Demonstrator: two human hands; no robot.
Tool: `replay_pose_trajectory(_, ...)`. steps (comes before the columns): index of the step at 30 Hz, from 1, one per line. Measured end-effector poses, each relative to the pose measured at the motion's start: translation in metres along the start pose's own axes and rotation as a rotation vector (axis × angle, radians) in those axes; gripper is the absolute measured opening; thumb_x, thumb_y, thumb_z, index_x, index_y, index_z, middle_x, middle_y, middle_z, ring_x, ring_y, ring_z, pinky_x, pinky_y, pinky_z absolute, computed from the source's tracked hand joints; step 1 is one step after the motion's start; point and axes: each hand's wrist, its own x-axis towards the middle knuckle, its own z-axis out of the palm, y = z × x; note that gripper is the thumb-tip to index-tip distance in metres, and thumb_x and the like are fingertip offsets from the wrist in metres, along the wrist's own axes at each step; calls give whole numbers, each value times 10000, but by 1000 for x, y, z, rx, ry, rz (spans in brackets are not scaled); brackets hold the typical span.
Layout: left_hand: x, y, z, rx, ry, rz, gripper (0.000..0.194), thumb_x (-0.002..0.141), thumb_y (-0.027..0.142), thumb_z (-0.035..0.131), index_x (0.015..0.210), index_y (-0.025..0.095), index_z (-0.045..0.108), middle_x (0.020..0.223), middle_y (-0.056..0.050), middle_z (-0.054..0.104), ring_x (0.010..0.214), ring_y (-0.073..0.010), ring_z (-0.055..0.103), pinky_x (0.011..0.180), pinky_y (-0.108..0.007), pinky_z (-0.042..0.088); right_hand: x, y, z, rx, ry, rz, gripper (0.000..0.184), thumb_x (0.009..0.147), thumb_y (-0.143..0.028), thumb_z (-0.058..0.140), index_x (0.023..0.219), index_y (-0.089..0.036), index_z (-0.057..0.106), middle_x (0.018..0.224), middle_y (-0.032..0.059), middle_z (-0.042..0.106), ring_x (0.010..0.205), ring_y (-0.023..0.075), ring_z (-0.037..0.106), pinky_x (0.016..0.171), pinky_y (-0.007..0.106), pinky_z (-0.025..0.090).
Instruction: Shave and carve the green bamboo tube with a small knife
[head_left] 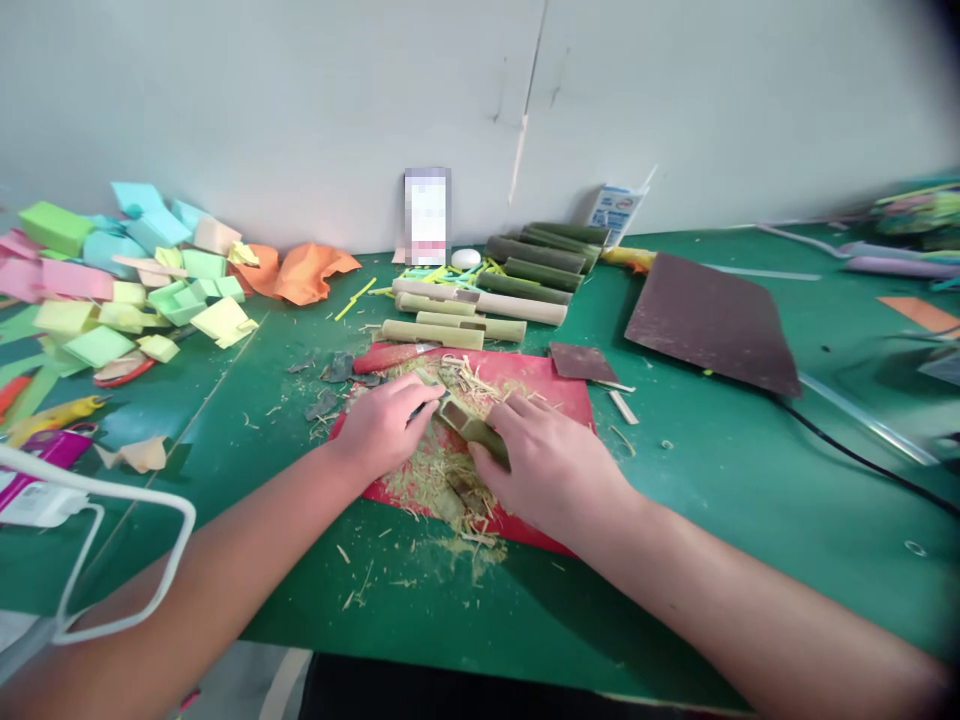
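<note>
My right hand [536, 450] is wrapped round a short bamboo tube [469, 425] with a rectangular notch cut in its upper side. At the tube's far left end, my left hand [390, 420] has its fingers pinched together. Something small and dark shows at the left fingertips, but its kind is hidden. Beneath both hands lies a red sheet [566, 385] strewn with pale bamboo shavings [420, 480]. Behind the hands, several cut bamboo tubes [431, 335] rest in a row, some of them notched.
Dark green bamboo pieces [536, 250] lie at the back beside a propped phone [427, 215]. A large brown sheet [709, 325] and a smaller brown piece [583, 362] are on the right. Folded coloured papers [135, 270] cover the left. A white tubular frame [176, 510] juts in front left.
</note>
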Motion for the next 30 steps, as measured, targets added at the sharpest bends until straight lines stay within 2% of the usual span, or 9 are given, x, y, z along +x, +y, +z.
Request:
replay_pose_trajectory(3, 1, -4, -2, -1, -28, 18, 227, 899, 216, 486, 1060, 156, 635, 929, -80, 673, 839, -167, 643, 763, -297, 524, -1, -1, -2, -15, -59, 38, 159, 815, -327, 503, 772, -180, 547, 760, 45, 592, 656, 178, 561, 537, 294, 333)
replay_pose_trajectory(7, 2, -9, -3, 68, 68, -46, 208, 901, 217, 478, 974, 147, 659, 893, -82, 673, 826, -169, 638, 756, -295, 521, 0, 0, -1, 18, -47, -1, 118, 796, -285, 543, 774, -170, 551, 773, 55, 590, 711, 186, 568, 603, 293, 374)
replay_pose_trajectory(11, 1, -5, -2, 24, -7, 31, 216, 906, 220, 475, 1008, 152, 652, 865, -73, 671, 777, -154, 636, 726, -275, 519, 2, 1, 0, 42, -27, -31, 86, 789, -250, 564, 764, -169, 553, 763, 55, 581, 723, 185, 556, 641, 292, 387)
replay_pose_trajectory(15, 0, -5, -2, 79, 88, -40, 210, 909, 236, 476, 937, 150, 666, 852, -74, 671, 793, -161, 634, 732, -286, 516, 4, 0, 1, 49, -26, -25, 101, 799, -262, 559, 781, -163, 559, 793, 58, 582, 743, 188, 560, 657, 294, 397)
replay_pose_trajectory(20, -2, -2, -1, 7, -21, 42, 223, 908, 221, 477, 1039, 162, 647, 861, -66, 672, 774, -150, 635, 700, -263, 514, 4, -2, 2, 47, -25, -44, 91, 800, -243, 555, 789, -153, 566, 792, 59, 582, 727, 187, 557, 646, 294, 398)
replay_pose_trajectory(24, -1, -3, -2, 145, 110, -72, 221, 911, 243, 473, 964, 156, 669, 839, -69, 670, 795, -160, 634, 711, -264, 509, 5, -1, 3, 59, -18, -21, 108, 807, -267, 548, 795, -161, 563, 810, 63, 588, 758, 195, 562, 665, 298, 404)
replay_pose_trajectory(25, -2, -2, -2, 157, 106, -75, 224, 910, 242, 472, 964, 150, 669, 829, -71, 666, 784, -162, 633, 701, -264, 507, 6, -1, 3, 61, -17, -23, 105, 804, -265, 551, 794, -161, 562, 810, 63, 588, 760, 195, 562, 667, 298, 404)
replay_pose_trajectory(28, -3, 4, -2, 84, -12, 24, 236, 912, 233, 464, 1024, 151, 654, 810, -66, 657, 739, -152, 627, 667, -255, 500, 6, -2, 3, 66, -31, -28, 87, 797, -248, 556, 789, -162, 561, 803, 60, 587, 742, 189, 560, 655, 295, 403)
replay_pose_trajectory(30, -3, 3, -2, 66, -14, 30, 238, 915, 235, 460, 1030, 164, 655, 813, -60, 659, 732, -148, 626, 671, -255, 498, 6, -2, 3, 63, -38, -20, 93, 800, -256, 553, 791, -164, 559, 804, 58, 588, 742, 191, 561, 652, 297, 402)
